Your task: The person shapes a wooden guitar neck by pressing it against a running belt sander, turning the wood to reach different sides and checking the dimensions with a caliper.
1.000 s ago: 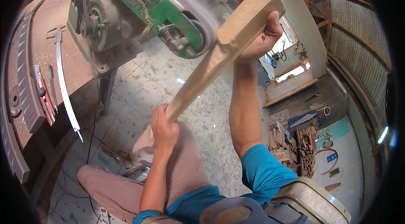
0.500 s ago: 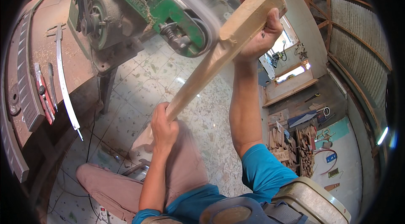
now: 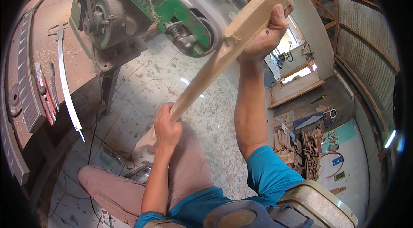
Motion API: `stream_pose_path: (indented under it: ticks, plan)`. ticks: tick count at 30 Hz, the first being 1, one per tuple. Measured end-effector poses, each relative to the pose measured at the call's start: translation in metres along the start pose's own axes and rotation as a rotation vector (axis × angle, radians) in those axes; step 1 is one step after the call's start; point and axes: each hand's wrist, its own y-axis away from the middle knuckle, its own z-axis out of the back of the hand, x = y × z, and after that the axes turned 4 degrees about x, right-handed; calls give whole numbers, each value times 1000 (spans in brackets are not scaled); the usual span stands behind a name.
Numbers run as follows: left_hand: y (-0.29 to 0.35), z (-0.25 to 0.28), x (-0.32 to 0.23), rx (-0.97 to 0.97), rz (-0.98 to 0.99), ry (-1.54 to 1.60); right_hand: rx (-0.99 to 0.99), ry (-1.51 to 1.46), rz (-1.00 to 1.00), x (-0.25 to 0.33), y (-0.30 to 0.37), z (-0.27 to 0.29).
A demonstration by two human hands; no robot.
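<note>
A long piece of pale wood [image 3: 202,79], slim along its shaft and thick and blocky at its far end, slants up to the right in front of me. My left hand [image 3: 167,125] is wrapped round its lower, slim part, close to my knee. Up at the blocky end, my right hand [image 3: 271,30] grips it from the right, thumb on the near side and fingers behind. Where the shaft meets the block, the wood touches or nearly touches the rounded nose of a green belt sander [image 3: 189,30]. The sander's belt [image 3: 206,2] is blurred by motion.
On the dusty bench [image 3: 73,56] at left lie a caliper [image 3: 64,73], a red cutter knife [image 3: 44,92] and a dark slim tool [image 3: 53,82]. A motor [image 3: 103,15] stands beside the sander. Stacked wood scraps [image 3: 301,150] fill the right side. A power strip [image 3: 105,218] lies on the floor.
The wood has shifted very slightly against the sander's nose, with my right hand moving a little along with it. Both hands keep their grip.
</note>
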Motion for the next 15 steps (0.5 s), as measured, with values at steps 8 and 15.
stream_pose_path:
  ticks: [8,15]
  plan:
    - [-4,4,-2,20,7,16,-32,53,-33,2,0,-2]
    - [-6,4,-3,25,24,24,20,178,24,-1,0,2]
